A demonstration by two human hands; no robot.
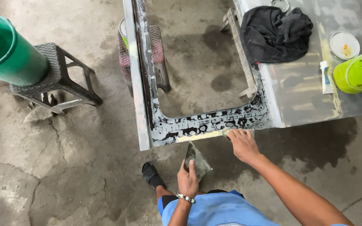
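Observation:
A metal car door panel (298,96) lies flat on stools, its window frame (141,75) stretching away from me. The lower frame edge is smeared with grey and black filler (210,123). My right hand (243,144) presses a small spreader against the panel's near edge, fingers curled over it. My left hand (188,179), with a bead bracelet at the wrist, holds a flat grey mixing board (197,161) tilted up, just below the panel's edge.
A black rag (275,33), a white lid (344,45), a small tube (325,77) and a lime-green can (359,73) rest on the panel. A green bucket (5,52) sits on a dark woven stool (57,77) at left. Cracked, wet concrete lies all around. My sandalled foot (151,173) stands below.

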